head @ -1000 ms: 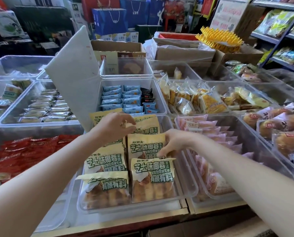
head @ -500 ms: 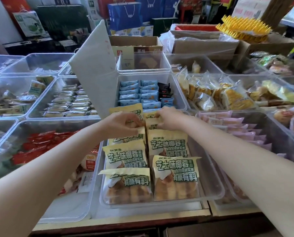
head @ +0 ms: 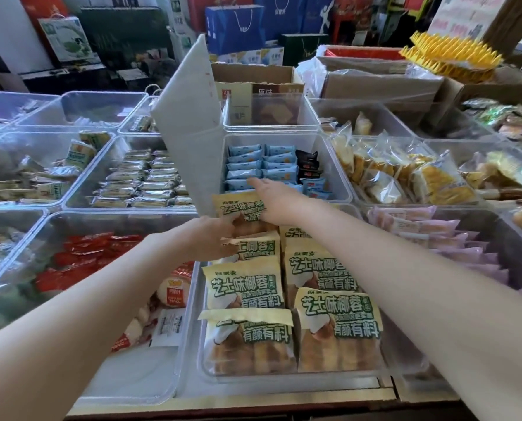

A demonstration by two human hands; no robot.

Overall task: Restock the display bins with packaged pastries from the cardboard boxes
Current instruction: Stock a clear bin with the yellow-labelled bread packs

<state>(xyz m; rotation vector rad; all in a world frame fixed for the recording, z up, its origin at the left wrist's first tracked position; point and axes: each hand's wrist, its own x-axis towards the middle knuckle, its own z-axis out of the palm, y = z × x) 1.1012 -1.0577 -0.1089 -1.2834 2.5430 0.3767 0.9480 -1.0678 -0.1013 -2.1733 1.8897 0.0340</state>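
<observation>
A clear plastic bin (head: pixel 192 354) in front of me holds two rows of yellow pastry packs with green lettering (head: pixel 247 287). The rearmost pack (head: pixel 238 208) stands upright at the bin's far end. My left hand (head: pixel 211 235) grips that pack's lower left side. My right hand (head: pixel 271 205) lies against its upper right face, fingers stretched toward the bin of blue packets (head: pixel 262 165) behind. Cardboard boxes (head: pixel 375 83) stand at the back of the display.
Clear bins surround this one: red packets (head: pixel 86 259) on the left, pink packets (head: pixel 436 235) on the right, yellow bread packs (head: pixel 405 174) behind right. A white sheet (head: pixel 189 123) leans upright behind the rear pack. The wooden counter edge (head: pixel 253 399) runs along the front.
My right hand has moved from the right row's back packs up to the rearmost pack. My left hand stays at the back of the left row. The camera has shifted.
</observation>
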